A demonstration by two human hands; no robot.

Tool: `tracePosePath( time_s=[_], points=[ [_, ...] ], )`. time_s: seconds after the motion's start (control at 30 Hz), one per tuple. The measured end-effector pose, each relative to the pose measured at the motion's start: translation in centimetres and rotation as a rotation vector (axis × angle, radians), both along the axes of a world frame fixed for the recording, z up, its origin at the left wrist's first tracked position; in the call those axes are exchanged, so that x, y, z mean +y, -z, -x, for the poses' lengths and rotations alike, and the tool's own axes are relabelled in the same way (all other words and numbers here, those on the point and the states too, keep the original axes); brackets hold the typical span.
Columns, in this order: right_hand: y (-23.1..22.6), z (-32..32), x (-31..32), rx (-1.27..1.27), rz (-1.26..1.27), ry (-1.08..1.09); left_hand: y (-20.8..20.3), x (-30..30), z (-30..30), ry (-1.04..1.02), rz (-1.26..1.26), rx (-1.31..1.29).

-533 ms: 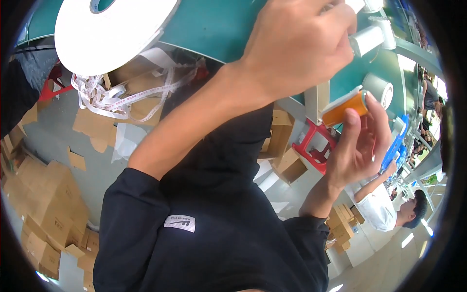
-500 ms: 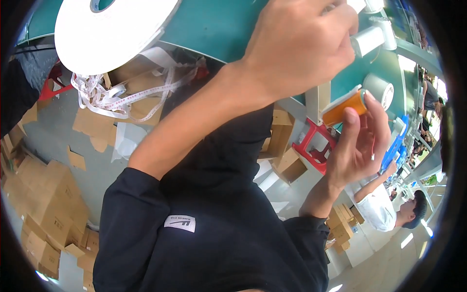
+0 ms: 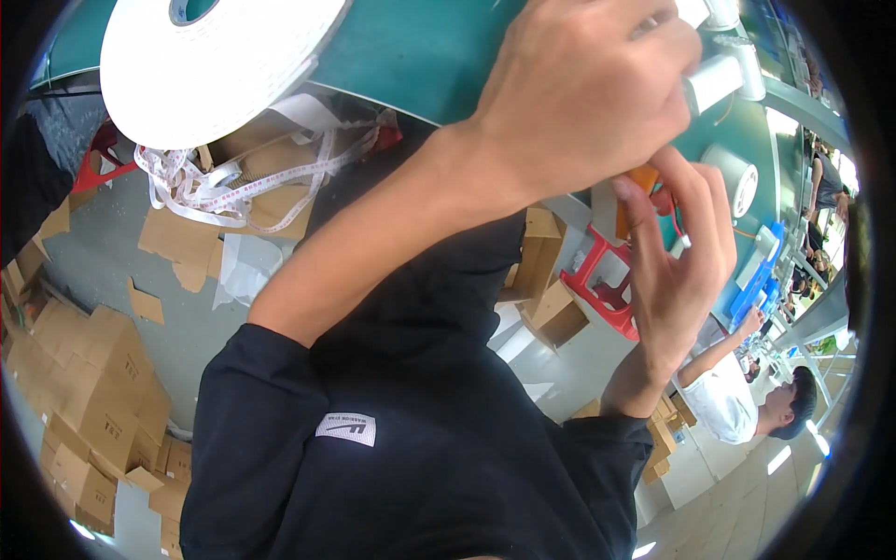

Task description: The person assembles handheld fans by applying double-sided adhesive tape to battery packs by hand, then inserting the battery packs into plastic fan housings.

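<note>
My left hand (image 3: 579,93) is raised at the top of the view over the green bench (image 3: 420,51). Its fingers are curled into a fist, its knuckles against a white cylinder (image 3: 714,75); whatever lies inside the fist is hidden. Just below it, my right hand (image 3: 677,261) is held up with fingers spread and palm toward me. The fingertips reach close to my left hand. An orange object (image 3: 644,177) shows partly behind those fingers; I cannot tell if they touch it. My black sleeves fill the lower middle.
A large white tape roll (image 3: 215,65) overhangs the bench edge, with tangled white strips (image 3: 233,182) hanging below it. Cardboard boxes (image 3: 84,383) are stacked on the floor at left. A red stool (image 3: 607,294), blue trays (image 3: 758,280) and a person in a white shirt (image 3: 723,401) are at right.
My right hand has shifted slightly left and up, now covering most of the orange object. My left hand has barely moved.
</note>
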State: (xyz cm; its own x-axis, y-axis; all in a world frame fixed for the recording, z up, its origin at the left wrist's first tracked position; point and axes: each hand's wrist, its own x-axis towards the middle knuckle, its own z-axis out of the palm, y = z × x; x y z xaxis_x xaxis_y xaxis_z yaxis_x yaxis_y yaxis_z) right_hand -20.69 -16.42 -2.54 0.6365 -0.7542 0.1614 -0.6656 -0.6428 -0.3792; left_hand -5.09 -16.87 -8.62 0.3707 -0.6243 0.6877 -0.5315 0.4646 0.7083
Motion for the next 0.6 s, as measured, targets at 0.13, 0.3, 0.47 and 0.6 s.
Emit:
tracePosePath(
  time_s=[0.13, 0.3, 0.47, 0.6],
  points=[
    [-1.3, 0.0, -1.2, 0.220, 0.065, -0.118, 0.0, 0.0, -0.1, -0.003, 0.005, -0.008],
    [-0.7, 0.3, -0.6, 0.100, -0.005, -0.128, 0.0, 0.1, -0.1, 0.013, -0.007, 0.024],
    [1.0, 1.3, 0.8, -0.059, -0.077, -0.003, 2.6, -2.0, 1.3, -0.139, 0.172, -0.012],
    [2.0, 1.8, 1.3, -0.192, 0.043, -0.052, 2.6, -1.9, 1.9, -0.141, 0.180, -0.001]
  ],
)
